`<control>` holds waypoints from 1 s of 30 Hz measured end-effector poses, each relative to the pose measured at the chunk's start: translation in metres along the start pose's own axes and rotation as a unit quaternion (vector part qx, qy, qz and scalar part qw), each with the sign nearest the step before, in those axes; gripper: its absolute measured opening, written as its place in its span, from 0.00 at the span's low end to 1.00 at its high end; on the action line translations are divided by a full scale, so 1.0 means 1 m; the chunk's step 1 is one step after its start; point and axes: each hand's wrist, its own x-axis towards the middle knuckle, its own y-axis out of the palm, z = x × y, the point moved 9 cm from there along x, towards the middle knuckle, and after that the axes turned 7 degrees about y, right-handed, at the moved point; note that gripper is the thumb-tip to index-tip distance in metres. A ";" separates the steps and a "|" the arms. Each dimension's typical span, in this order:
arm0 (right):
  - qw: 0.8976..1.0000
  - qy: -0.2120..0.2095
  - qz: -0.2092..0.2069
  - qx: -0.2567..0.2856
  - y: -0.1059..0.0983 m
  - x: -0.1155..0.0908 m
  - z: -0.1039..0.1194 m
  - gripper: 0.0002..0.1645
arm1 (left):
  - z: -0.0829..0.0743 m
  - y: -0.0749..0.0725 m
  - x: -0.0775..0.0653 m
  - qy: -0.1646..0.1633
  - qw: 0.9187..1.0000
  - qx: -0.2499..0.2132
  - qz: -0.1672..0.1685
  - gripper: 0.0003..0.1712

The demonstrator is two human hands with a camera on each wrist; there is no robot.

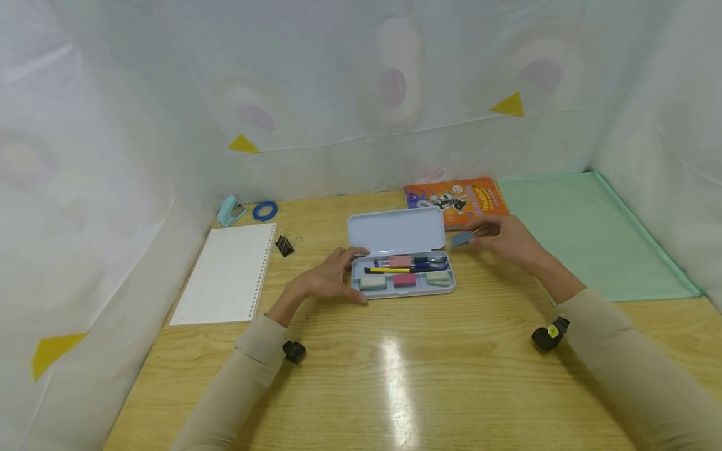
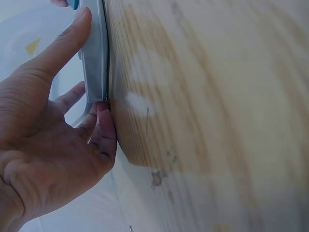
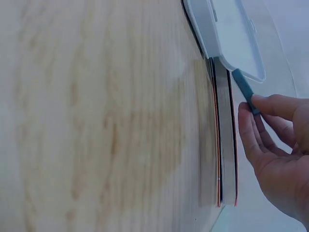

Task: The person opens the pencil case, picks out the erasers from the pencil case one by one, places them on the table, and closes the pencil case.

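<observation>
Right of the pencil case, right hand pinches blue block, long axis pointing caseward; left hand grips case's left end.

My left sleeve and right sleeve are beige, the left ending in a broad cuff, with a small black device at my left wrist and a second device, black with a yellow mark, at my right.

The head camera faces down toward twelve o'clock; closer, sideways wrist views share the case, at eleven and one.
</observation>
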 end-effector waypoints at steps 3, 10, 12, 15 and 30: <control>1.000 0.020 -0.004 -0.002 -0.002 0.005 -0.006 0.21 | 0.002 0.000 0.000 -0.001 1.000 0.002 -0.001 0.57; 0.999 0.042 0.009 -0.017 0.000 0.009 -0.015 0.20 | 0.004 0.001 0.003 0.004 1.000 0.000 -0.002 0.57; 0.998 0.048 0.005 -0.030 -0.001 0.007 -0.017 0.21 | 0.004 0.001 0.003 0.004 1.000 0.000 -0.001 0.57; 0.998 0.053 -0.005 -0.045 -0.006 0.004 -0.018 0.21 | 0.005 0.000 0.003 0.002 1.000 0.004 -0.001 0.57; 0.996 -0.050 0.072 0.015 0.061 0.008 0.047 0.16 | 0.004 0.000 0.003 0.002 1.000 -0.005 0.001 0.57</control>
